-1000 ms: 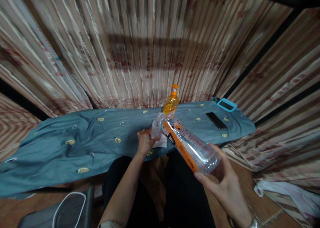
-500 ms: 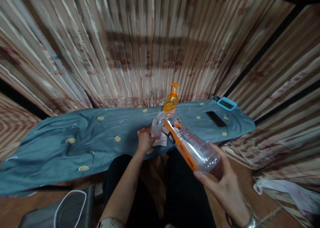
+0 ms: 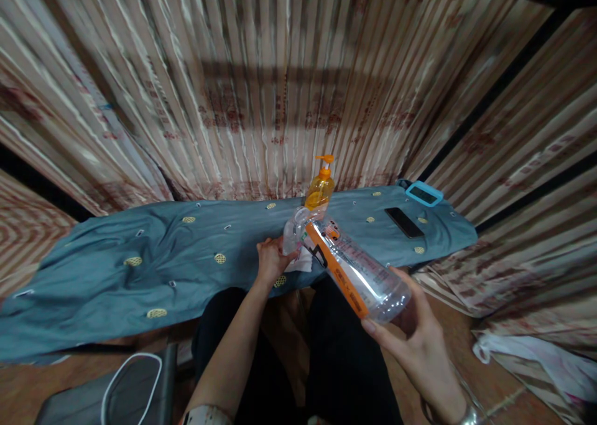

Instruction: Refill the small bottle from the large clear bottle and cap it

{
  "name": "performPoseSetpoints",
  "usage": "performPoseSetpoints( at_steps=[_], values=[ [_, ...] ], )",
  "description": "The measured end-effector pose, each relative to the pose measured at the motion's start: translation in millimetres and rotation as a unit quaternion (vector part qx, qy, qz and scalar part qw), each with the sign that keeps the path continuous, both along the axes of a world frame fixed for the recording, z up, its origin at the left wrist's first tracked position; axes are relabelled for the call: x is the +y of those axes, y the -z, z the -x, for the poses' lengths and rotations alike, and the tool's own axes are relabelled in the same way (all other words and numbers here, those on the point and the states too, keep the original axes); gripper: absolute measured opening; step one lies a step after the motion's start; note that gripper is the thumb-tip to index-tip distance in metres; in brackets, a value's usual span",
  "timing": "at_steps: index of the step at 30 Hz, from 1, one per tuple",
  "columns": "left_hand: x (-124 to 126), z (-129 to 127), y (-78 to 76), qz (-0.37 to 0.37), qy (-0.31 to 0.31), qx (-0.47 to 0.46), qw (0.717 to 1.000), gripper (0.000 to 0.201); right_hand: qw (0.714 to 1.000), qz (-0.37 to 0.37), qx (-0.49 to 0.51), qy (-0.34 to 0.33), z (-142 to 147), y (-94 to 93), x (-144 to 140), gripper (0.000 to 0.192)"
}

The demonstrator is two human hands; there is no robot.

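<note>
A clear plastic bottle (image 3: 352,268) with an orange label strip is being held tilted above the lap, its neck pointing down toward the near edge of the tabletop (image 3: 116,269); it is looking empty or almost so, though the glare is making that hard to tell. Its base is being cupped by the right hand (image 3: 415,338), whose fingers (image 3: 380,336) are being wrapped around the rounded bottom. The neck end is being met by the left hand (image 3: 269,260), whose fingers are being curled shut at the mouth, over a white cloth (image 3: 301,262) lying on the tabletop. Just behind, an amber pump bottle (image 3: 319,188), partly filled with yellow liquid, is standing upright. The tabletop is being covered by a wrinkled blue-grey fabric dotted with small yellow motifs. Further right, a black phone (image 3: 403,222) is lying flat.
</note>
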State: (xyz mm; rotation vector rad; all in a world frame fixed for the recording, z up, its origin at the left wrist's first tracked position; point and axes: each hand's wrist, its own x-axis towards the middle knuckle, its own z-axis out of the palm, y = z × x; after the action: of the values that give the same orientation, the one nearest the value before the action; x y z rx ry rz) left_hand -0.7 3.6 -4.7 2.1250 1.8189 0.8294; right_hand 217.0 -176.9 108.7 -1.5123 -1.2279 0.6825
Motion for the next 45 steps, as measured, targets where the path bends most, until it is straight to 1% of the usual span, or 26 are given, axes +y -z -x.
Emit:
performPoseSetpoints(
  at_steps=[9,18,24,31,37,45],
  values=[
    [1.1,-0.2,1.6,-0.003,0.001,-0.006,1.000,0.023,1.000,0.013,0.012,-0.007,-2.7,2.8,-1.1,0.084],
    [1.0,-0.2,1.0,0.005,-0.006,0.017,1.000,0.024,1.000,0.003,-0.008,0.000,-1.7,-1.0,0.0,0.084],
    [0.4,0.4,1.5,-0.003,-0.003,0.006,1.000,0.023,1.000,0.003,-0.021,-0.001,-3.2,-0.2,-0.2,0.084],
    [-0.2,0.2,0.6,-0.007,0.000,-0.005,1.000,0.022,1.000,0.008,-0.010,-0.002,-2.8,-1.9,-0.9,0.085],
    [0.6,0.3,2.2,-0.007,-0.001,-0.005,1.000,0.023,1.000,0.016,0.003,-0.006,-2.6,0.3,-0.4,0.086],
    [-0.3,-0.1,-0.8,-0.004,0.000,0.011,1.000,0.022,1.000,0.013,-0.007,0.000,-3.6,0.3,-0.1,0.086]
  ],
)
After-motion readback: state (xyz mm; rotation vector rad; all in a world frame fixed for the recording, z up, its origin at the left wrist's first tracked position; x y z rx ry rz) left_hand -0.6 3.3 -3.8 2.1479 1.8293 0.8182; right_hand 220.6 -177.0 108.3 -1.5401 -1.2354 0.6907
